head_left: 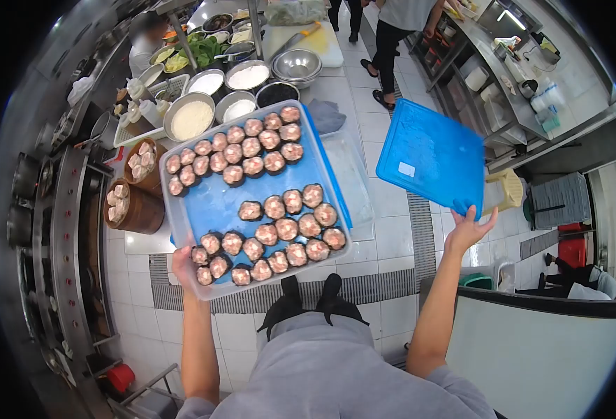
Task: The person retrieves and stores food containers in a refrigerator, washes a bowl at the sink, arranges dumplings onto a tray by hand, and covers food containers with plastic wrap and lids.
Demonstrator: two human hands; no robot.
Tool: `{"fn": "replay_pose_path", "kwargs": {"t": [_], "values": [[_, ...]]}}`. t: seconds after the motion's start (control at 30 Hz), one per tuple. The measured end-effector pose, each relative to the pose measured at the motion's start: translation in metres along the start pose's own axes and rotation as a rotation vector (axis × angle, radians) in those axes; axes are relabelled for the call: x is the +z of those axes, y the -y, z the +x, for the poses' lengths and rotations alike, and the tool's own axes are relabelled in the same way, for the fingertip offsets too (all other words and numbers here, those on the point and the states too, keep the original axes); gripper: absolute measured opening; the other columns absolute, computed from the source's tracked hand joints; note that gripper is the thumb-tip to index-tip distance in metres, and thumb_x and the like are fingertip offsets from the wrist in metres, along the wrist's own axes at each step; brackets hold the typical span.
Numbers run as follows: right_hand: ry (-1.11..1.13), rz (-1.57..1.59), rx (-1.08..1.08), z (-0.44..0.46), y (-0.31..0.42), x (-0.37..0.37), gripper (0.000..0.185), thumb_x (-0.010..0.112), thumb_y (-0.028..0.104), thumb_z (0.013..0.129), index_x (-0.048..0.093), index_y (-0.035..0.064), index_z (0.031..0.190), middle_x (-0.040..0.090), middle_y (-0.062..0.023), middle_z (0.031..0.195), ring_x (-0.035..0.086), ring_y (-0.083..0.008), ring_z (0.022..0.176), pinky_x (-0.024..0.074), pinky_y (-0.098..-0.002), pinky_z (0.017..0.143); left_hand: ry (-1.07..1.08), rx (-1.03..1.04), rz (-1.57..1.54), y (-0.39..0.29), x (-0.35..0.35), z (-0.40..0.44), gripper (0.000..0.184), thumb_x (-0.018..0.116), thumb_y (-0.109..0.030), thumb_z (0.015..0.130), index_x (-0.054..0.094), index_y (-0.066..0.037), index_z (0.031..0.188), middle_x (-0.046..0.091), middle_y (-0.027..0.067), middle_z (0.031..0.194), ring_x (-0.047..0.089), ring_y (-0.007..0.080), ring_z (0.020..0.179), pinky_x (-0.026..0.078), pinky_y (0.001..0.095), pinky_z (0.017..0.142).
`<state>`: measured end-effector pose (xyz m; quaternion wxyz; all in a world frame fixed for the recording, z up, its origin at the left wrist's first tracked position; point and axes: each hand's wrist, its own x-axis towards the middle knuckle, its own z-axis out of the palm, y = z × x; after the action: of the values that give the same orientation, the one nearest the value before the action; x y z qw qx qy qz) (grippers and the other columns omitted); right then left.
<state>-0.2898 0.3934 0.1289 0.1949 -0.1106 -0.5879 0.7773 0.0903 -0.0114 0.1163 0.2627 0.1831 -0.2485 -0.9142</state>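
My left hand (183, 265) grips the near left corner of a clear plastic tray (175, 230), its fingers partly hidden beneath. Rows of meat-filled dumplings with dark wrappers (287, 228) sit on the tray's blue base, with a bare strip of blue between two groups. Off to the right, my right hand (468, 227) holds a blue plastic lid (434, 153) by its near edge, well apart from the tray. A small white label (406, 169) is stuck on the lid. Another blue edge shows under the tray's right side.
Behind the tray, a counter carries bowls of white powder (193, 117), a metal bowl (297, 64) and a cutting board (322, 45) with a knife. Bamboo steamers (137, 208) stand at left. A person in dark trousers (390, 52) stands ahead; a yellow stool (509, 188) is at right.
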Motion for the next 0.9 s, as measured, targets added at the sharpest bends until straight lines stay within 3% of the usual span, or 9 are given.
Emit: {"fn": "replay_pose_path", "kwargs": {"t": [0.1, 0.17, 0.23, 0.3, 0.37, 0.47, 0.5, 0.63, 0.9], "values": [[0.233, -0.321, -0.242, 0.009, -0.007, -0.014, 0.033, 0.049, -0.002, 0.099, 0.062, 0.0079, 0.128, 0.063, -0.0161, 0.113, 0.067, -0.0296, 0.098, 0.0601, -0.0424, 0.087, -0.135, 0.033, 0.042, 0.028, 0.015, 0.002, 0.065, 0.059, -0.033, 0.083, 0.048, 0.0, 0.138, 0.064, 0.0164, 0.12, 0.064, 0.0303, 0.106, 0.052, 0.0442, 0.096], [0.37, -0.553, -0.376, 0.028, -0.013, -0.031, 0.034, 0.049, -0.004, 0.098, 0.068, 0.0087, 0.122, 0.063, -0.016, 0.112, 0.068, -0.0294, 0.096, 0.0598, -0.0395, 0.085, 0.02, -0.032, 0.031, 0.056, 0.025, 0.009, 0.069, 0.057, -0.031, 0.081, 0.045, 0.002, 0.141, 0.06, 0.0176, 0.128, 0.061, 0.0297, 0.114, 0.047, 0.0418, 0.103], [0.445, -0.944, -0.788, 0.024, -0.006, -0.031, 0.031, 0.055, -0.005, 0.09, 0.074, 0.0085, 0.111, 0.061, -0.016, 0.11, 0.067, -0.0326, 0.091, 0.0568, -0.0382, 0.079, 0.037, -0.056, 0.04, 0.084, 0.028, 0.019, 0.072, 0.056, -0.03, 0.082, 0.042, 0.002, 0.145, 0.058, 0.0185, 0.131, 0.06, 0.0295, 0.116, 0.046, 0.0416, 0.104], [0.507, -0.944, -0.813, 0.013, 0.002, -0.023, 0.038, 0.056, -0.007, 0.084, 0.072, 0.0101, 0.114, 0.06, -0.0163, 0.105, 0.065, -0.0344, 0.092, 0.0531, -0.0386, 0.078, 0.06, -0.073, 0.011, 0.099, 0.033, 0.027, 0.071, 0.055, -0.029, 0.083, 0.042, 0.002, 0.145, 0.059, 0.0179, 0.13, 0.06, 0.0294, 0.116, 0.047, 0.0411, 0.104], [0.775, -0.976, -0.904, 0.004, 0.008, -0.018, 0.037, 0.055, -0.006, 0.084, 0.071, 0.0095, 0.115, 0.059, -0.0165, 0.104, 0.063, -0.0342, 0.097, 0.0516, -0.041, 0.081, 0.075, -0.091, 0.006, 0.112, 0.038, 0.037, 0.07, 0.055, -0.028, 0.083, 0.042, 0.001, 0.145, 0.06, 0.0176, 0.13, 0.06, 0.0294, 0.116, 0.047, 0.041, 0.104], [1.038, -0.983, -0.626, 0.003, 0.01, -0.024, 0.037, 0.056, -0.003, 0.084, 0.067, 0.0074, 0.118, 0.058, -0.0165, 0.107, 0.06, -0.0346, 0.102, 0.0493, -0.0403, 0.086, 0.091, -0.147, -0.013, 0.144, 0.058, 0.044, 0.068, 0.056, -0.03, 0.082, 0.045, 0.001, 0.142, 0.061, 0.0174, 0.127, 0.061, 0.0298, 0.114, 0.048, 0.0415, 0.102], [1.032, -0.987, -0.629, 0.009, 0.005, -0.032, 0.037, 0.056, -0.003, 0.084, 0.067, 0.0074, 0.118, 0.058, -0.0165, 0.107, 0.06, -0.0346, 0.102, 0.0493, -0.0403, 0.086, 0.09, -0.179, -0.026, 0.155, 0.067, 0.045, 0.067, 0.057, -0.032, 0.081, 0.047, 0.001, 0.139, 0.062, 0.0175, 0.125, 0.063, 0.0301, 0.111, 0.05, 0.0422, 0.1], [1.081, -0.706, -0.113, 0.022, -0.041, -0.07, 0.034, 0.057, -0.002, 0.084, 0.066, 0.0046, 0.117, 0.056, -0.0178, 0.107, 0.059, -0.0358, 0.101, 0.0483, -0.0405, 0.087, 0.217, -0.267, -0.075, 0.181, 0.091, 0.049, 0.07, 0.054, -0.028, 0.081, 0.041, 0.001, 0.144, 0.058, 0.018, 0.132, 0.06, 0.0299, 0.118, 0.046, 0.0411, 0.106], [1.025, -0.776, -0.153, 0.021, -0.068, -0.109, 0.029, 0.058, 0.0, 0.084, 0.064, 0.0025, 0.112, 0.056, -0.0194, 0.107, 0.058, -0.0379, 0.1, 0.048, -0.0424, 0.086, 0.196, -0.391, -0.063, 0.218, 0.092, 0.048, 0.07, 0.054, -0.025, 0.079, 0.043, 0.0, 0.143, 0.058, 0.0181, 0.131, 0.06, 0.029, 0.117, 0.046, 0.0409, 0.105]]}}
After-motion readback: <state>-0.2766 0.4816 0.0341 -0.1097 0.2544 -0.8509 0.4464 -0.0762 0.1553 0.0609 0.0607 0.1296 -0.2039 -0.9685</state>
